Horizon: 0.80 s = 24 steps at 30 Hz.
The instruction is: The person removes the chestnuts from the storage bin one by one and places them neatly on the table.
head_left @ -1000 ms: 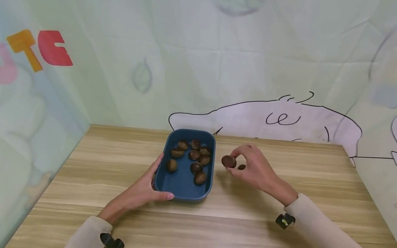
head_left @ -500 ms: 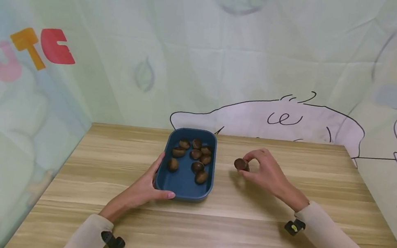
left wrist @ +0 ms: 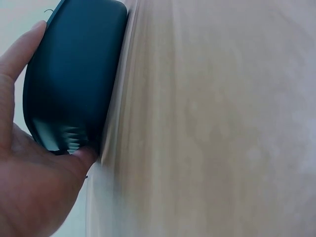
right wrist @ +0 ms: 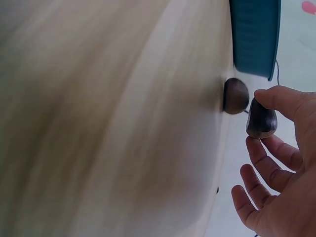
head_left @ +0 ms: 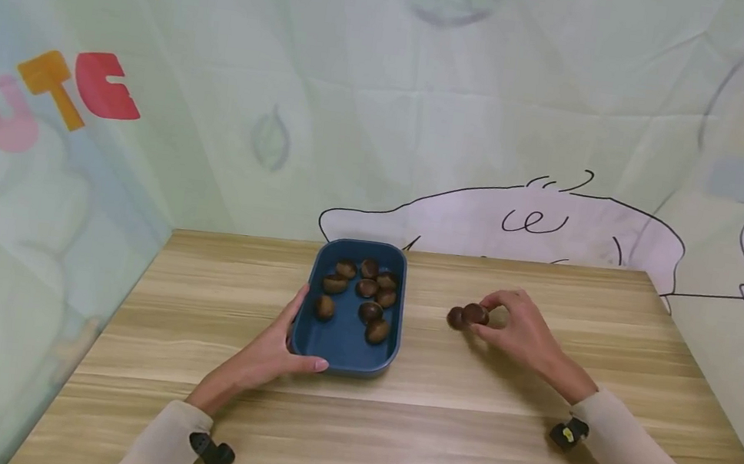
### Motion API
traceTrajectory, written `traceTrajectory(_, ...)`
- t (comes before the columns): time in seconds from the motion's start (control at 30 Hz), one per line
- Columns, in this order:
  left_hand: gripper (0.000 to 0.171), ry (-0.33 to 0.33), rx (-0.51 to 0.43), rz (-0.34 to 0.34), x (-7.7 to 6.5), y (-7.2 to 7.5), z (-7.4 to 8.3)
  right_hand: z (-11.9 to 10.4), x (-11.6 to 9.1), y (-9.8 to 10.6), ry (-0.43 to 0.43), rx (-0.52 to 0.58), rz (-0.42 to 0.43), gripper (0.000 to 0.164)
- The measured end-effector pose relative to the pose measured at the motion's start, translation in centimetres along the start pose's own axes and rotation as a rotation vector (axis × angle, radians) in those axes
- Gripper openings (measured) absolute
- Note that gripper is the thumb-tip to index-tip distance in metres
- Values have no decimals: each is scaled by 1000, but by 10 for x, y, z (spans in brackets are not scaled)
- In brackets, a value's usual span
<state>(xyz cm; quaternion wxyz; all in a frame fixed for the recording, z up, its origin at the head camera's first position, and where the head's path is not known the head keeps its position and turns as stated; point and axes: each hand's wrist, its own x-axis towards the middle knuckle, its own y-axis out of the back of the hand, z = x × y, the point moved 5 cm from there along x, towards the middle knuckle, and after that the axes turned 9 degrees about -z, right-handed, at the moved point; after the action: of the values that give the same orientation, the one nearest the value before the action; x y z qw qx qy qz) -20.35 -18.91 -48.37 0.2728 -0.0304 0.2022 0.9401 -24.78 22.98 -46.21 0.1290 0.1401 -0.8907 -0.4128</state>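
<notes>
Several brown chestnuts [head_left: 324, 308] lie in a dark blue rectangular box [head_left: 338, 352] on the table. My left hand [head_left: 264, 357] holds the box at its near left corner, thumb along the front wall and fingers on the left side; the left wrist view has this hand against the box wall [left wrist: 74, 64]. Right of the box, my right hand [head_left: 522, 336] pinches one chestnut [right wrist: 261, 120] between thumb and fingertips, just above the table. Just left of it, a loose chestnut [head_left: 455, 318] rests on the wood, overlapped by the held one in the head view.
The wooden table [head_left: 346, 445] runs back to a fabric backdrop [head_left: 332, 103] printed with cartoon figures and letters. Each wrist carries a small black camera, one on the left sleeve [head_left: 212, 454] and one on the right [head_left: 568, 434].
My right hand has moved right and slightly down with its chestnut, away from the box. The loose chestnut, earlier behind the fingers, now shows left of the held one. My left hand stays put.
</notes>
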Motion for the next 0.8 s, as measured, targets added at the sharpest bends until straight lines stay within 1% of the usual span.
traceTrajectory(0.17,135,5,0,-2,0,0,-1,10,-6,2,-22,11,6,40)
traceTrajectory(0.3,136,6,0,1,0,0,-2,15,-8,4,-34,10,0,38)
traceTrajectory(0.6,139,2,-4,3,0,1,-3,22,-9,4,-56,13,-27,34)
traceTrajectory(0.8,137,5,6,2,0,0,-3,25,-8,3,-64,18,-42,36)
